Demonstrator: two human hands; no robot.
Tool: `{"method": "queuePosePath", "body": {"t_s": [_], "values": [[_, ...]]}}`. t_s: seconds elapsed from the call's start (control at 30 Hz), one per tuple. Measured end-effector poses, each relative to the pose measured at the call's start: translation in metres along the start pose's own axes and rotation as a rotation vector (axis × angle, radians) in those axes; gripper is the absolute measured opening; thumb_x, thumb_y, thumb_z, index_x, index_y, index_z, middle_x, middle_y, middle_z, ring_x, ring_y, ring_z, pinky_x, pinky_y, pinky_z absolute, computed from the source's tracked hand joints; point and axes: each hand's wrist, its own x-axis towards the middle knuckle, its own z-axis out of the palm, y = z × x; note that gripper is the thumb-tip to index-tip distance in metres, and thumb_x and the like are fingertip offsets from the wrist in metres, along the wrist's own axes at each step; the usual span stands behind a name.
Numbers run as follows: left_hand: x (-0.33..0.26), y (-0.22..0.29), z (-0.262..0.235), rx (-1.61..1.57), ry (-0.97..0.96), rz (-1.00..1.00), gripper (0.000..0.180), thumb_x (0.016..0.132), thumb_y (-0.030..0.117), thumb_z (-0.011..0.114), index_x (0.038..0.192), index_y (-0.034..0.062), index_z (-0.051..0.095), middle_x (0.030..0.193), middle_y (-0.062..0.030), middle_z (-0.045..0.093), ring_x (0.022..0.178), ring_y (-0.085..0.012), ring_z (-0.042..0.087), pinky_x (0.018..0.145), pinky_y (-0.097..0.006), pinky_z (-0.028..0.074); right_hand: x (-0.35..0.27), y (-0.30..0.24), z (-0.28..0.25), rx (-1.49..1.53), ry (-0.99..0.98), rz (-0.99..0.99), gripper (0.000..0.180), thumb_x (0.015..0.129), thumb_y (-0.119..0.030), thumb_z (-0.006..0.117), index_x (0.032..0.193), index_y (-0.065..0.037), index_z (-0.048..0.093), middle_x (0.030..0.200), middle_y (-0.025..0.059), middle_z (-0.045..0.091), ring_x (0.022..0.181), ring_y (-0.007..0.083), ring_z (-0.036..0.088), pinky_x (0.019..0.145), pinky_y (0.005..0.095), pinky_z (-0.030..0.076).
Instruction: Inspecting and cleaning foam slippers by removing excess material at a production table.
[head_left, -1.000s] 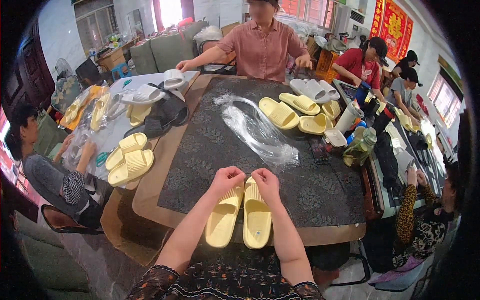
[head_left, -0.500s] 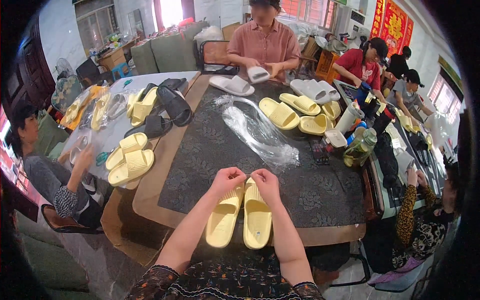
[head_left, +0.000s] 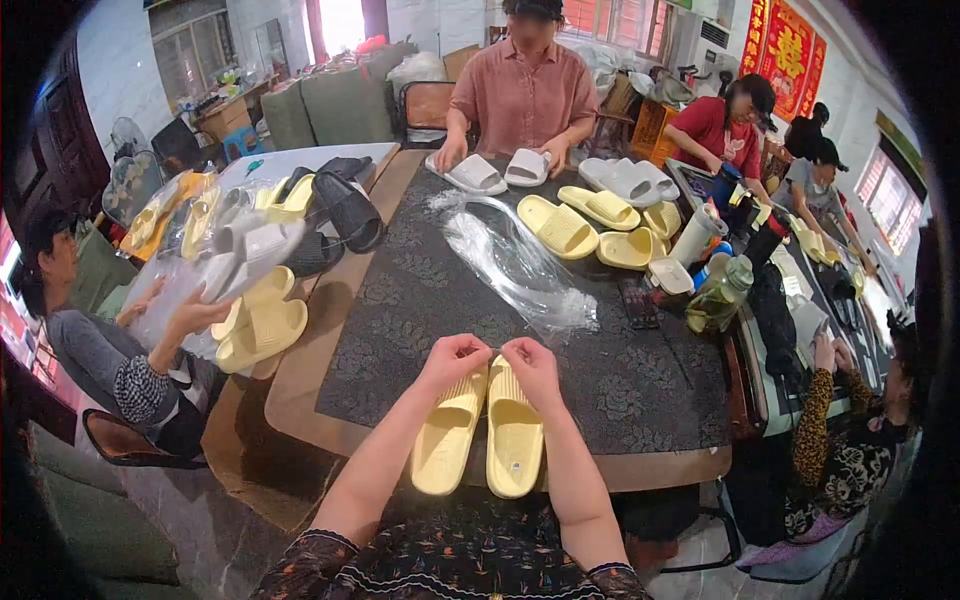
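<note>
Two pale yellow slide slippers lie side by side at the table's near edge, the left slipper (head_left: 447, 450) and the right slipper (head_left: 515, 455), their heels toward me. Over their toe ends, my left hand (head_left: 458, 362) is closed in a pinch. My right hand (head_left: 532, 368) pinches just beside it, fingertips almost meeting the left ones. Whatever thin thing sits between the fingertips is too small to make out. Ribbed straps of both slippers are partly covered by my hands.
Clear plastic bags (head_left: 515, 265) lie mid-table. Beyond them are yellow slippers (head_left: 558, 228) and grey slippers (head_left: 470, 173), the latter under a co-worker's hands. More yellow slippers (head_left: 262, 335) stand at left, near a seated person. A green-lidded bottle (head_left: 722, 295) and a paper roll (head_left: 697, 235) are at right.
My hands and slippers have stayed in place. The co-worker opposite has set a grey slipper down on the table. At left, the seated person has lifted grey slippers over the yellow ones.
</note>
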Motion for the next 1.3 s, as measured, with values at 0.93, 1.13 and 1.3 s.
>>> {"method": "queuePosePath", "body": {"t_s": [0.93, 1.13, 1.3], "values": [[0.0001, 0.0013, 0.0005, 0.011, -0.008, 0.001, 0.014, 0.081, 0.017, 0.066, 0.086, 0.0035, 0.068, 0.073, 0.0012, 0.064, 0.068, -0.005, 0.056, 0.063, -0.022, 0.046, 0.0025, 0.0024, -0.0005, 0.032, 0.045, 0.034, 0.019, 0.082, -0.019, 0.066, 0.089, -0.001, 0.066, 0.073, 0.0023, 0.063, 0.068, 0.0075, 0.055, 0.063, 0.0248, 0.044], [-0.0021, 0.0068, 0.0018, 0.024, -0.003, 0.004, 0.015, 0.081, 0.017, 0.067, 0.085, 0.0027, 0.067, 0.073, 0.001, 0.064, 0.068, -0.0044, 0.056, 0.063, -0.022, 0.045, 0.0022, 0.0036, -0.002, -0.152, -0.092, -0.011, 0.018, 0.085, -0.017, 0.064, 0.088, 0.001, 0.064, 0.075, 0.001, 0.063, 0.07, 0.0073, 0.056, 0.064, 0.0239, 0.045], [-0.0018, 0.0072, 0.001, 0.005, 0.011, -0.009, 0.015, 0.082, 0.017, 0.067, 0.087, 0.0025, 0.066, 0.074, 0.0006, 0.064, 0.069, -0.0048, 0.056, 0.064, -0.022, 0.045, 0.0017, -0.0003, -0.0032, 0.019, 0.025, 0.031, 0.018, 0.085, -0.018, 0.064, 0.087, 0.0, 0.065, 0.075, 0.0003, 0.062, 0.07, 0.0068, 0.055, 0.064, 0.0241, 0.044]]}}
